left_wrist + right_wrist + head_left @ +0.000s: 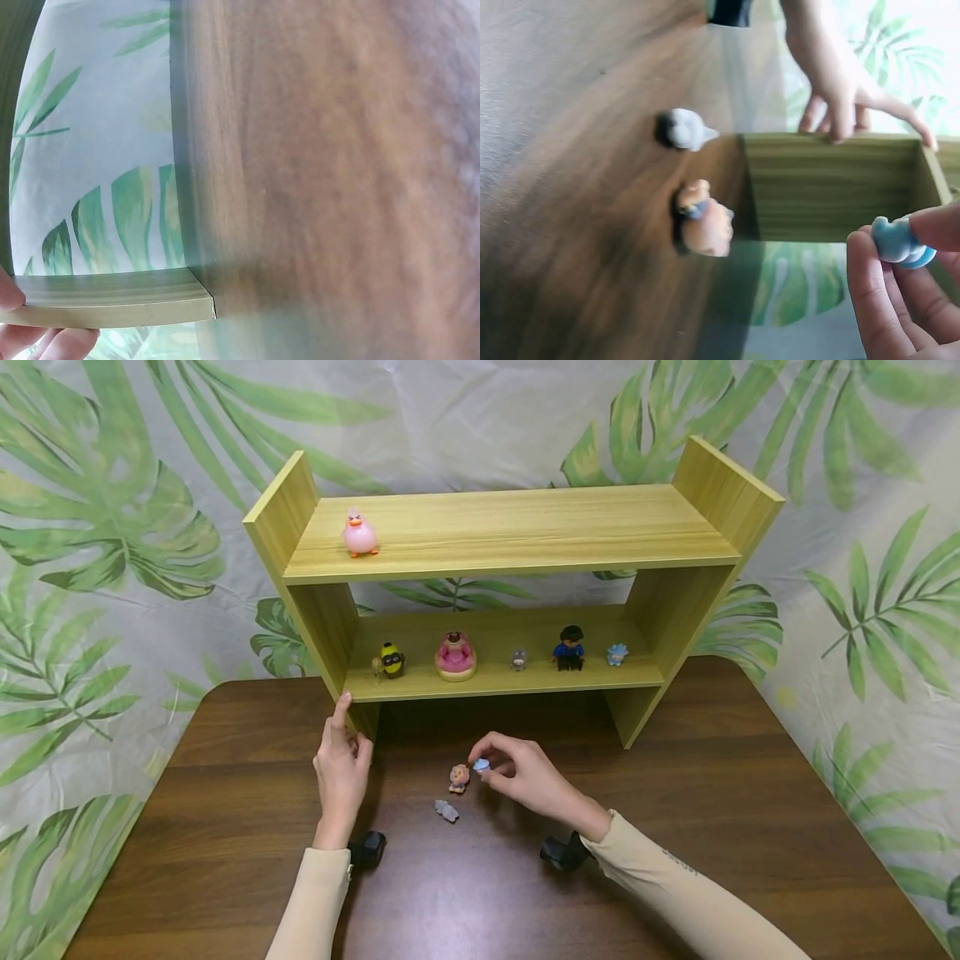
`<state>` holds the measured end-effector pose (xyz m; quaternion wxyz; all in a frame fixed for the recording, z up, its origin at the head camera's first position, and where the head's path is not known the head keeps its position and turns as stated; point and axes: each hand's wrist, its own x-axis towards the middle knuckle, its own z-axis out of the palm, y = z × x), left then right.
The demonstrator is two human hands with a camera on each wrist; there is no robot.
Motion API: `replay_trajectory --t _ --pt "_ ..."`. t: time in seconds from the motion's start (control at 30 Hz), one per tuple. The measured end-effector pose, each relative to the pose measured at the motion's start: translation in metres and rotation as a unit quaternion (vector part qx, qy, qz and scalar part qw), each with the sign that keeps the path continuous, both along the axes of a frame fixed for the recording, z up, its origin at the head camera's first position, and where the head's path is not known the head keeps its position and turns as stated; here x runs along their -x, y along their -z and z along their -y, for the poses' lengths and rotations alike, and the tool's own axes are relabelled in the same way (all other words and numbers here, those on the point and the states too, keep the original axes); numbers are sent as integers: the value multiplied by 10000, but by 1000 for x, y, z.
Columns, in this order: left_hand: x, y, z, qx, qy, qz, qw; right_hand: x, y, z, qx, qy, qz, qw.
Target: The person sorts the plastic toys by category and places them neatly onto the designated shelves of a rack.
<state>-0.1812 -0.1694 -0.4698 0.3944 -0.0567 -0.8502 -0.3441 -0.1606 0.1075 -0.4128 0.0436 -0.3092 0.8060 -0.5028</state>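
Between the thumb and fingertips of my right hand (536,777) is a small light-blue figurine (896,241), held above the table. My left hand (341,772) grips the left side panel (112,311) of a wooden shelf (480,693), thumb on one face and fingers on the other. Its index finger reaches up to the corner of the middle board. On the table close to my right hand lies an orange-brown lion-like figurine (459,778), with a grey figurine (447,811) on its side nearer to me.
A pink duck (360,535) stands on the top board. The middle board holds a yellow-and-black figure (392,660), a pink bear in a ring (455,656), a small grey figure (519,659), a black-haired doll (570,648) and a blue figurine (617,654).
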Motion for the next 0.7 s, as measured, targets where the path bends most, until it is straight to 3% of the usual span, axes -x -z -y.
replay_trajectory --t 0.27,0.7 --pt "0 0 0 16 -25 -15 10000 -1 -24 -5 312 57 -128 9994" --pt "0 -1 -1 33 -41 -48 10000 2 -48 -4 826 76 -62 9965"
